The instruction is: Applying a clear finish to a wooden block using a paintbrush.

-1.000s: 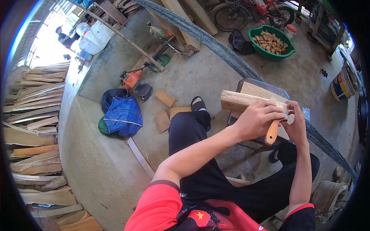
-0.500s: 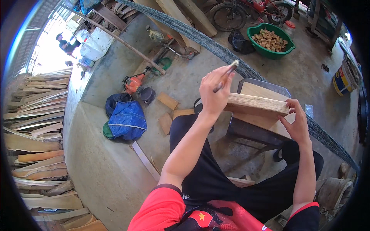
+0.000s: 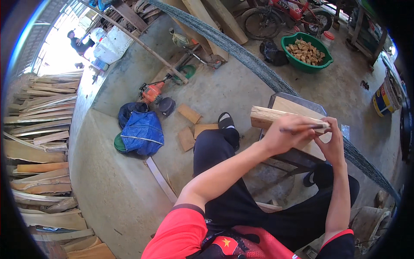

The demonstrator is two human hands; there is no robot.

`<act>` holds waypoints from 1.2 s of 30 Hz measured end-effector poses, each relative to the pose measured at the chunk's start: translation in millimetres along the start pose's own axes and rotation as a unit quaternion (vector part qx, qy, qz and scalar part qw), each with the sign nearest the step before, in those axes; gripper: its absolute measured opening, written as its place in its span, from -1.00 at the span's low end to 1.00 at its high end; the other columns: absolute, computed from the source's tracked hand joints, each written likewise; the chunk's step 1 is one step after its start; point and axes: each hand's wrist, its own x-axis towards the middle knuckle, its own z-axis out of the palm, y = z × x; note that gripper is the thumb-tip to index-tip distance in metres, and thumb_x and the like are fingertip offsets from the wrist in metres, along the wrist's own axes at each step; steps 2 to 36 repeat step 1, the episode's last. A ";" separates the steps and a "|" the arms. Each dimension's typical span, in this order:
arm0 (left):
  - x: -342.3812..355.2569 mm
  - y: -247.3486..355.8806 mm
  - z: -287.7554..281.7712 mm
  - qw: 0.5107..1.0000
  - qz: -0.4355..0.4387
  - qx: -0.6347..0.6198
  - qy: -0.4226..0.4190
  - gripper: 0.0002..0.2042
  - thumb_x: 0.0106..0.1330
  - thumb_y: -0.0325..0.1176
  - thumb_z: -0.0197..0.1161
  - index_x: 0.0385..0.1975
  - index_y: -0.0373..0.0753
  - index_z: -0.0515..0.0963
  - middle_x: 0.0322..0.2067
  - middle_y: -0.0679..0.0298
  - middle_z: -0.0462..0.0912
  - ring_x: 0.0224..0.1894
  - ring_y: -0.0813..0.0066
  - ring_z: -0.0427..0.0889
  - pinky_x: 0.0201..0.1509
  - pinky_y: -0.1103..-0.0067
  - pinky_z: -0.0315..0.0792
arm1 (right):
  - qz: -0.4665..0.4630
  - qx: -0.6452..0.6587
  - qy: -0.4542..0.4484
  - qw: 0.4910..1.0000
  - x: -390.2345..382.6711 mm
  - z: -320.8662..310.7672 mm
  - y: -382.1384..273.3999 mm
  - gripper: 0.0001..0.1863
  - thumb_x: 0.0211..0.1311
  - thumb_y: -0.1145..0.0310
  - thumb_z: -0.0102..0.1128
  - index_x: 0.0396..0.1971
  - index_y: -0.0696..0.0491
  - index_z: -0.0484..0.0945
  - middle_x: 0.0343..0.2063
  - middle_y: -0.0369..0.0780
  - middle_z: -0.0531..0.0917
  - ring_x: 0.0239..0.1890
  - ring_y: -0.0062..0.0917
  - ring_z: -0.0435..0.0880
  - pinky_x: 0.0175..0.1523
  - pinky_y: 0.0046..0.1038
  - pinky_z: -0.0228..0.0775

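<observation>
A thick wooden block [image 3: 264,116] stands on a flat board [image 3: 286,106], which lies on a small dark-framed stool [image 3: 318,105] in front of me. My left hand [image 3: 282,137] is closed around a slim brown tool with a pale tip [image 3: 298,128]; its exact kind is unclear. The tip points right and reaches the block's right end. At that same end, thumb and fingers of my right hand [image 3: 334,140] grip the block. My left hand hides much of the block's near side.
Loose wood pieces [image 3: 189,113] and a blue bag [image 3: 143,133] lie on the floor to the left. Stacked planks [image 3: 43,162] line the far left. A grey hammock-like cloth [image 3: 241,58] stretches diagonally beyond the stool. A green basin [image 3: 308,68] holds wood chunks.
My left hand has come down and to the right, from above the block's left part to its right end. The tool's tip has swung from pointing up to pointing right.
</observation>
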 end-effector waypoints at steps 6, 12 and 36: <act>-5.1 -3.1 -5.4 0.996 -0.080 -0.048 0.010 -0.63 0.46 -0.34 0.39 0.24 -0.10 0.68 0.17 0.11 0.75 0.16 0.21 0.75 0.27 0.28 0.55 | 0.029 -0.003 -0.017 0.999 -2.4 -1.8 0.3 -0.39 0.13 0.48 0.59 0.15 0.03 0.45 -0.01 -0.12 0.70 0.03 -0.27 0.73 0.14 -0.30 0.55; -5.1 -3.1 -5.4 0.996 -0.080 -0.048 0.010 -0.63 0.46 -0.34 0.39 0.24 -0.10 0.68 0.17 0.11 0.75 0.16 0.21 0.75 0.27 0.28 0.55 | 0.029 -0.003 -0.017 0.999 -2.4 -1.8 0.3 -0.39 0.13 0.48 0.59 0.15 0.03 0.45 -0.01 -0.12 0.70 0.03 -0.27 0.73 0.14 -0.30 0.55; -5.1 -3.1 -5.4 0.996 -0.080 -0.048 0.010 -0.63 0.46 -0.34 0.39 0.24 -0.10 0.68 0.17 0.11 0.75 0.16 0.21 0.75 0.27 0.28 0.55 | 0.029 -0.003 -0.017 0.999 -2.4 -1.8 0.3 -0.39 0.13 0.48 0.59 0.15 0.03 0.45 -0.01 -0.12 0.70 0.03 -0.27 0.73 0.14 -0.30 0.55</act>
